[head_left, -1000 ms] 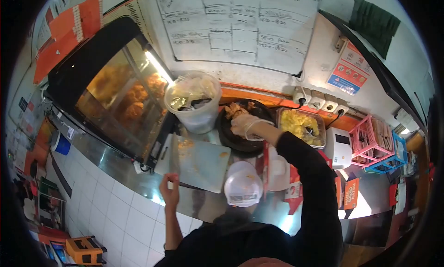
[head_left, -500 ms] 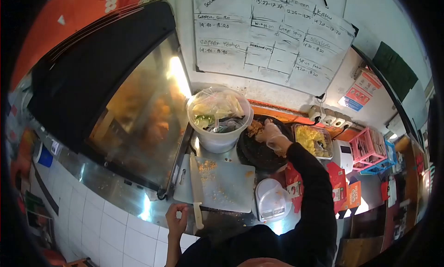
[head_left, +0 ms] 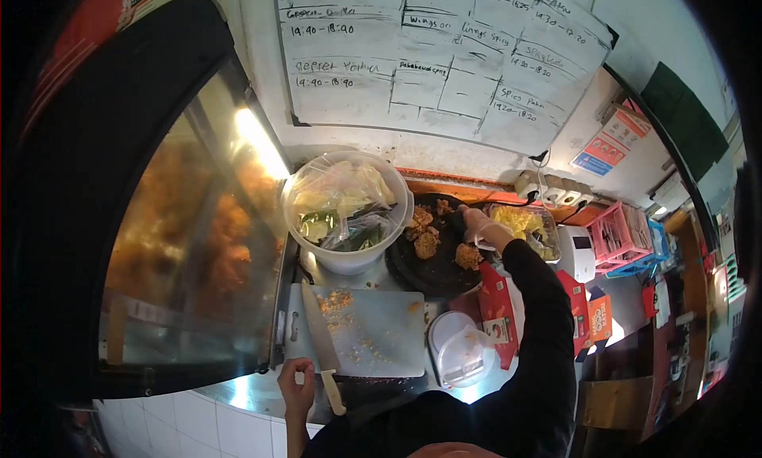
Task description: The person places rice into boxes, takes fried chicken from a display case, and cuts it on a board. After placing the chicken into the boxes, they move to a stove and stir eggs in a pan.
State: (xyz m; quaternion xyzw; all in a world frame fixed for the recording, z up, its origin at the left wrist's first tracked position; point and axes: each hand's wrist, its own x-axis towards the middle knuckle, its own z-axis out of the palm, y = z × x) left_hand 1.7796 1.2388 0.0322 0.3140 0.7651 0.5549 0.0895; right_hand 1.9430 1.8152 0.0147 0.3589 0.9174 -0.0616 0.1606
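Observation:
My right hand, in a clear plastic glove, is over the right side of a round black stone mortar. Its fingers are closed against a dark thing at the far rim that I cannot make out. Several pieces of fried chicken lie in the mortar, one of them just below the hand. My left hand is bare, thumb and finger curled together with nothing visible in them, beside the handle of a knife. The knife lies across a crumb-strewn white cutting board.
Behind the board stands a white bucket of plastic bags. A lit glass display case fills the left. A kitchen scale with a clear tub, red boxes and a tray of yellow food sit to the right.
My right hand has come off the chicken and moved right, uncovering more pieces spread in the mortar. My left hand stays near the knife handle. The view has shifted.

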